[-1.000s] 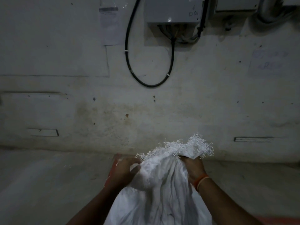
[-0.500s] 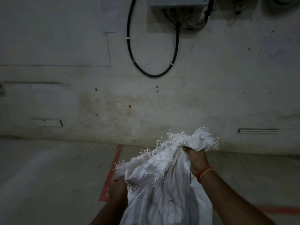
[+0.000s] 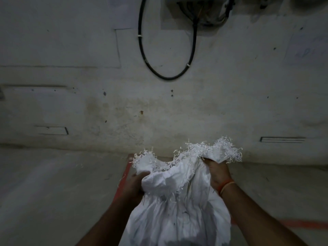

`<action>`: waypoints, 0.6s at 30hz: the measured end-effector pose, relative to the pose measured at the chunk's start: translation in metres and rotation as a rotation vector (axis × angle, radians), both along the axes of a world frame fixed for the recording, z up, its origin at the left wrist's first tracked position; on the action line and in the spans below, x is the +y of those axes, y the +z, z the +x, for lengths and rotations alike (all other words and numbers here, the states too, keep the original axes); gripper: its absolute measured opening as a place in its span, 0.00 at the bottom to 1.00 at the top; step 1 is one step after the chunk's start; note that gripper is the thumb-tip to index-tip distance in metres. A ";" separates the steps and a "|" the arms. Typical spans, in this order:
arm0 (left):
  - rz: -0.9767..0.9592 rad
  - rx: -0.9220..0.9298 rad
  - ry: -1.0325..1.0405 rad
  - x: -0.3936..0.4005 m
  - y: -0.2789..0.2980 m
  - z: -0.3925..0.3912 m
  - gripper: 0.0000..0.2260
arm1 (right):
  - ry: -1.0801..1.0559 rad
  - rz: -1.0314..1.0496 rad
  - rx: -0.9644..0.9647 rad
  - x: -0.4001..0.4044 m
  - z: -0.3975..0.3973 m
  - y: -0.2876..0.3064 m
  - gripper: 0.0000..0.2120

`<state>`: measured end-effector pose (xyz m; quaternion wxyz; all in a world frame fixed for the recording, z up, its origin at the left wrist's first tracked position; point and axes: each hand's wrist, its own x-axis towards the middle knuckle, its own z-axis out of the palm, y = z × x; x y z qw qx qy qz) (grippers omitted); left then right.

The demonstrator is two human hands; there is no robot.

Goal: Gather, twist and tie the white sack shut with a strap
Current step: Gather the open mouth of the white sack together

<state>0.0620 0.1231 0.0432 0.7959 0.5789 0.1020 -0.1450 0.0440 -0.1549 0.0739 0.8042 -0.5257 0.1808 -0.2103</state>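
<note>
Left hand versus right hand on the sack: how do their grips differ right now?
The right hand grips the white sack high, just under the frayed rim; the left hand holds lower, at the side. The right wrist wears an orange band; the left shows none. Both are closed on fabric.

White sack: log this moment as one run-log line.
stage: gathering | white sack: mouth bunched, untied | left hand: grip on mouth | right hand: grip on frayed rim | strap: not visible
</note>
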 end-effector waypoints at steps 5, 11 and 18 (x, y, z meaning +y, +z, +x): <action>0.408 -0.090 0.249 0.006 0.034 0.019 0.11 | 0.015 -0.031 0.014 -0.003 -0.005 0.000 0.09; 1.206 -0.386 0.284 0.039 0.096 0.045 0.10 | 0.127 -0.271 0.060 -0.022 -0.015 -0.003 0.09; 1.341 -0.365 0.125 0.044 0.129 0.077 0.14 | 0.118 -0.249 0.053 -0.020 -0.019 0.007 0.09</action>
